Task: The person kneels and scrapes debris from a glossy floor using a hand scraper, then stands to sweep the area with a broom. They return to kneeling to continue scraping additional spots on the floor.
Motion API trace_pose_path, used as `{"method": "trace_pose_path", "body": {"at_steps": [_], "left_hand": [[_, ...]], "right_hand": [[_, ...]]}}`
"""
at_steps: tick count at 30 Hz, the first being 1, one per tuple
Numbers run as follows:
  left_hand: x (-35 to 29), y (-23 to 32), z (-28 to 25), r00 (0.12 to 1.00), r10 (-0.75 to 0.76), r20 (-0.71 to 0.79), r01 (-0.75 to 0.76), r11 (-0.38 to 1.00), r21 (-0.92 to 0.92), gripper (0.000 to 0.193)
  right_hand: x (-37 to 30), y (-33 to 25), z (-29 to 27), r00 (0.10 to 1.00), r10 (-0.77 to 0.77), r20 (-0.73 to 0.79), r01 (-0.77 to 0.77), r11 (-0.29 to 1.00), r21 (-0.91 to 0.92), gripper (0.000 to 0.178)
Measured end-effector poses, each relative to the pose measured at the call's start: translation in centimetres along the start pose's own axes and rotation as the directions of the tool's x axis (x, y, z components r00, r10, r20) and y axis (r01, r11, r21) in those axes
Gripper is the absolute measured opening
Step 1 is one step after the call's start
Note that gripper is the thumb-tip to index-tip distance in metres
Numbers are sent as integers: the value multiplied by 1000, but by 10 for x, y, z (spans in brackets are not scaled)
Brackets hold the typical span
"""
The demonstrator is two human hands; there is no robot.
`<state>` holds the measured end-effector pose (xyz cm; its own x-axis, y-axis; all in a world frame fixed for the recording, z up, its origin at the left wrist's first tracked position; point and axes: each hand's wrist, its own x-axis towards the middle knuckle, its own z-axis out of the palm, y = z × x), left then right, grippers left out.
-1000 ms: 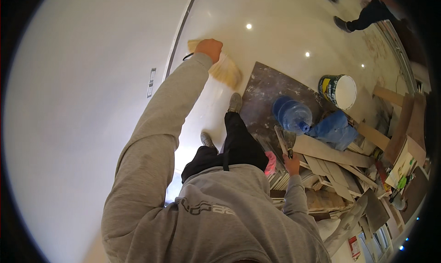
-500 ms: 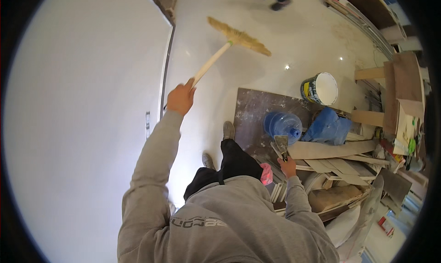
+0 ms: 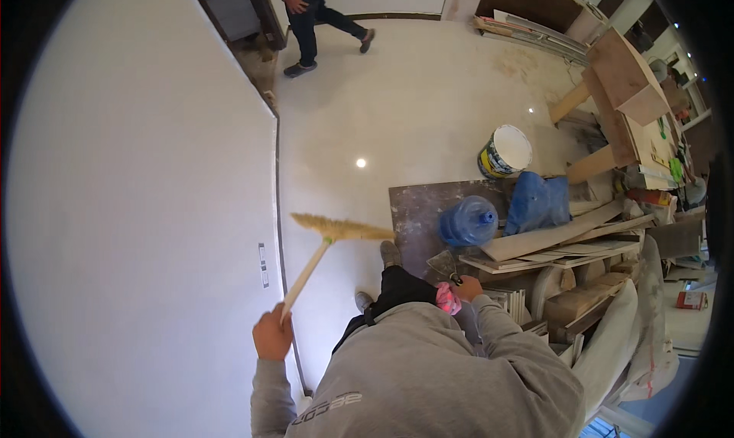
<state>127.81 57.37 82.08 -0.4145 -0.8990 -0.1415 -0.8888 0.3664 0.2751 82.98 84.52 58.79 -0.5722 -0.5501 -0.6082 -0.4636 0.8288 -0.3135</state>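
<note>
Grip: left hand [image 3: 273,333], lower left of centre, closed round the pale handle [image 3: 306,276] of a wide bristle brush [image 3: 348,230]; right hand [image 3: 468,288], lower right of centre, closed on a putty knife [image 3: 442,264]. Hands well apart. Brush head near mid-frame, one end just beside a shoe [image 3: 390,253]; from overhead, cannot tell whether the bristles touch the floor [image 3: 428,117]. Pink cloth [image 3: 449,297] next to right hand. Judgement on handling: keep the bristle edge flat and square to the stroke, clear of the shoe and of the white wall [image 3: 153,170] at left; angle the blade away from the leg [image 3: 405,287]. Outward, right of centre: dark board [image 3: 413,209], blue water jug [image 3: 468,221] on it, blue plastic sheet [image 3: 537,202], bucket [image 3: 492,163] above. Co-worker [image 3: 306,29] at upper left of centre.
</note>
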Motion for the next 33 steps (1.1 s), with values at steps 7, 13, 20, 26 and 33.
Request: {"method": "trace_pose_path", "body": {"at_steps": [7,13,20,26,33], "left_hand": [[-99,-41,10,986,-159,58,160,987,-17,25],[-95,-79,72,958,-230,170,221,973,72,16],[-14,-95,111,818,-331,470,205,932,300,27],[72,-83,143,285,-531,798,699,685,206,19],[138,-67,200,47,-539,841,802,523,290,19]], "right_hand": [[-23,-5,30,1000,12,-10,-12,1000,-22,43],[-17,4,40,998,27,-52,-25,999,29,41],[20,45,41,988,95,-125,-89,995,54,44],[73,67,0,968,251,-14,-244,950,192,47],[143,94,-106,975,195,-107,-175,969,173,38]]}}
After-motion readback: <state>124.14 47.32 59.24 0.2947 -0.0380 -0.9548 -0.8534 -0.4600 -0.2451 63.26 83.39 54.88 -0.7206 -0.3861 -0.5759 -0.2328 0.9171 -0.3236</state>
